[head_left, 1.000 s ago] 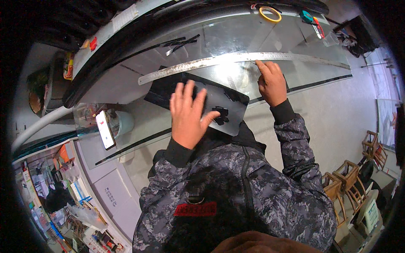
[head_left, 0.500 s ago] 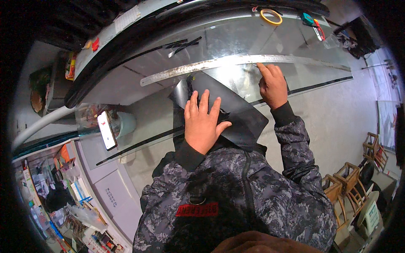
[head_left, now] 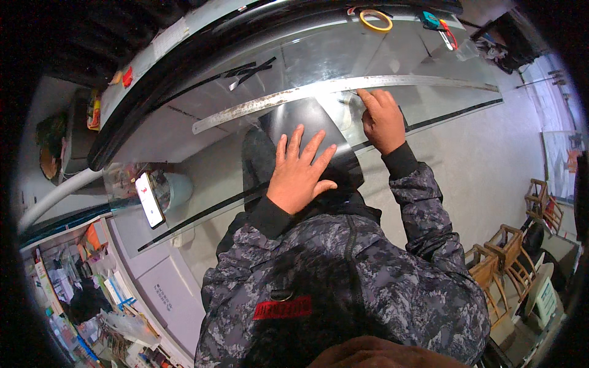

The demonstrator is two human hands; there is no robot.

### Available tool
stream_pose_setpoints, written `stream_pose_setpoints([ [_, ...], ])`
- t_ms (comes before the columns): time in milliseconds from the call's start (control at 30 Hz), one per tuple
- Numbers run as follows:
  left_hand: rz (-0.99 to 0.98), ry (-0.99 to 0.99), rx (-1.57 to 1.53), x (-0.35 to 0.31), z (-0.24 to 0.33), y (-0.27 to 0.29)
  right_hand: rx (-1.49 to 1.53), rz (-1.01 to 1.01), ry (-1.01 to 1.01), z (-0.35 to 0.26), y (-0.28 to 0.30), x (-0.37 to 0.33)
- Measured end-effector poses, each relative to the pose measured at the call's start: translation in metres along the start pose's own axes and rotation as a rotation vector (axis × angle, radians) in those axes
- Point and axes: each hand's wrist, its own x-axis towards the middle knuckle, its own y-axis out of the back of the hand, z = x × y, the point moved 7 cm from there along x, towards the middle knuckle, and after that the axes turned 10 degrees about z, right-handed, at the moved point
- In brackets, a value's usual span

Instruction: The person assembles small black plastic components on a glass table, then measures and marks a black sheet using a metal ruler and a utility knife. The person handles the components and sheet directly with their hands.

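My left hand (head_left: 300, 175) lies with fingers spread on a black sheet (head_left: 313, 119), which rests on the glass tabletop (head_left: 233, 144). A long steel ruler (head_left: 276, 98) runs across the glass just beyond the sheet, whose far edge meets it. My right hand (head_left: 384, 121) is closed, index finger pointing left, around a slim tool; its tip shows by the fingertip near the ruler's near edge. A dark end sticks out behind the palm. Its exact kind is hidden by the hand.
Black strips (head_left: 251, 73) lie beyond the ruler. At the far right are a yellow tape roll (head_left: 376, 20) and a red-handled tool (head_left: 451, 38). A phone (head_left: 150, 199) lies at left. Wooden chairs (head_left: 506, 245) stand at right, a cluttered open drawer (head_left: 92, 294) at lower left.
The black sheet has turned and lies differently, its right corner drawn in; my trouser leg shows beside it. My left hand stays spread on it. The whole view has shifted slightly.
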Motion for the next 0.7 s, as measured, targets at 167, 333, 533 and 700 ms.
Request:
stream_pose_setpoints([
  [167,0.052,0.009,-0.114,0.004,0.0,0.005,0.062,0.009,0.01,0.001,0.0,0.0],
  [333,0.014,0.104,-0.195,0.007,-0.004,0.007,0.143,-0.047,0.081,-0.013,0.003,0.001],
  [533,0.065,0.1,-0.113,0.017,-0.011,0.012,0.156,-0.079,0.167,-0.035,0.001,0.013],
  [700,0.033,0.094,-0.107,0.012,-0.007,0.011,0.151,-0.108,0.139,-0.04,-0.005,0.018],
])
